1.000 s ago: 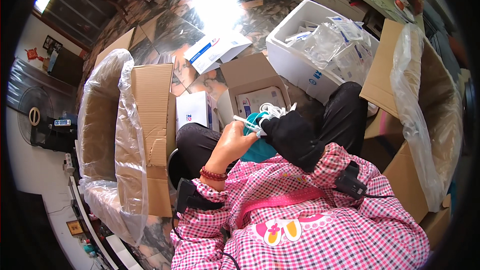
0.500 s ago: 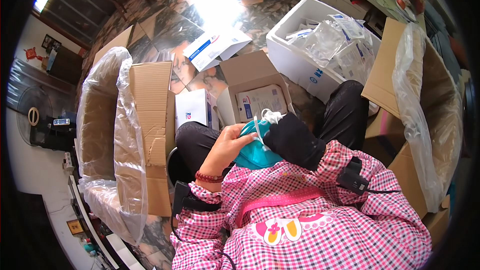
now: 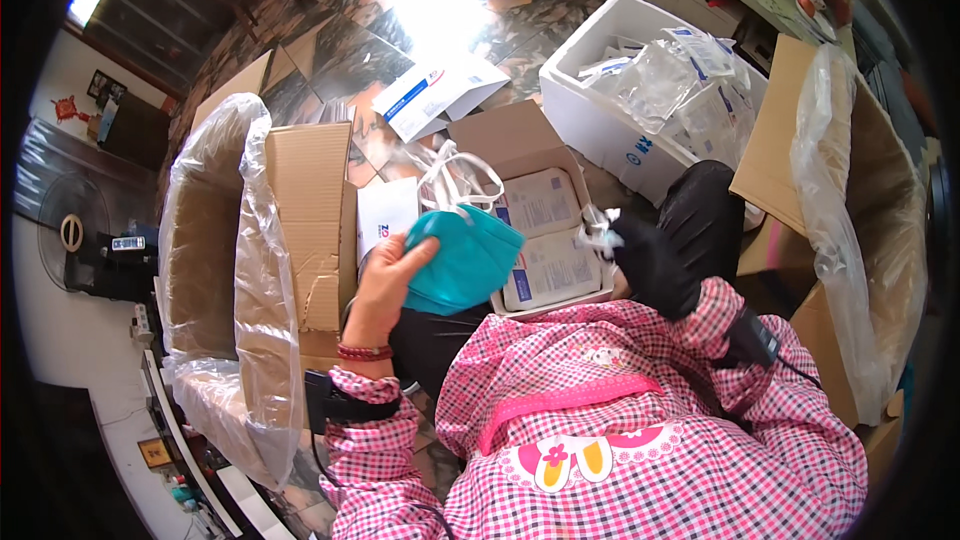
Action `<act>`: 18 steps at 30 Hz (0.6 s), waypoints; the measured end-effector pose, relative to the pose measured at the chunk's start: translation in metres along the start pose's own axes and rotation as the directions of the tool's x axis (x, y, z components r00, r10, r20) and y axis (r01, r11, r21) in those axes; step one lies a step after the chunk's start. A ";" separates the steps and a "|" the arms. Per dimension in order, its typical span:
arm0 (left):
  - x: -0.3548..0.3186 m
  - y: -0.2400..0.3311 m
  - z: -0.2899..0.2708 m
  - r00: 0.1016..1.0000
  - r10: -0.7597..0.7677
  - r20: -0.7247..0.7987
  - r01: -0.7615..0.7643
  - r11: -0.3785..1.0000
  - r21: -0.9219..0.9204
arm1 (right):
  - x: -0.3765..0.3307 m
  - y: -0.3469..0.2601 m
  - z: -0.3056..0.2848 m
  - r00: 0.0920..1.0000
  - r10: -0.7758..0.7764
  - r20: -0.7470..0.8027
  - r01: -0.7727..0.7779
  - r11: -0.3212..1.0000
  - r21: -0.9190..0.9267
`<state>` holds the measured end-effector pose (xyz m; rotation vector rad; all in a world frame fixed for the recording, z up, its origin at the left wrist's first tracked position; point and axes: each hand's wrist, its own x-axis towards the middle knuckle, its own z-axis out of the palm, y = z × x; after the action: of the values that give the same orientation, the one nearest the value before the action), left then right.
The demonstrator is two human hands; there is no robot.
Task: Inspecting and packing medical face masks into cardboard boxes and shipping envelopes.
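A teal cup-shaped face mask (image 3: pixel 465 260) hangs from my left hand (image 3: pixel 385 285), its thumb and fingers pinching the left edge. White straps (image 3: pixel 455 180) loop up loosely from the mask's top. My right hand (image 3: pixel 655 265), in a black glove, is apart from the mask on the right, its fingers closed on a small crumpled white piece (image 3: pixel 598 230); what that piece is stays blurred. Between my knees lies an open box (image 3: pixel 508 120) with flat printed packets (image 3: pixel 555 265) in two stacks. The mask covers part of its left side.
Large cardboard cartons with clear plastic liners stand at my left (image 3: pixel 262 280) and right (image 3: pixel 835 230). A white foam box (image 3: pixel 610 130) ahead right holds printed clear wrappers (image 3: pixel 690 80). A small white box (image 3: pixel 385 215) and an unfolded printed carton (image 3: pixel 430 95) are on the marble floor.
My hands have drawn apart, the left carrying the mask up and left, the right moving right with the white piece. The straps now hang loose, and more of the packets shows.
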<state>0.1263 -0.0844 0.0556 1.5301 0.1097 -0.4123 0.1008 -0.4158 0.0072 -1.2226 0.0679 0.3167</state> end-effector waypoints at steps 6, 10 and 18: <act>0.002 -0.006 0.043 0.972 -0.032 0.232 -0.014 0.981 0.193 | 0.004 -0.045 0.047 0.753 -0.593 0.285 0.575 0.383 -0.723; 0.000 -0.011 0.048 0.928 -0.212 0.308 0.067 0.905 0.421 | 0.000 -0.044 0.067 0.681 -0.443 0.583 0.714 0.222 -0.664; -0.003 -0.022 0.050 0.935 -0.082 0.345 0.027 0.986 0.162 | 0.023 0.012 0.029 0.925 -0.184 0.332 0.360 0.700 -0.616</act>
<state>0.1074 -0.1329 0.0383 1.5844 -0.1641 -0.7469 0.1159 -0.3802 0.0011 -1.8786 -0.4917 0.2290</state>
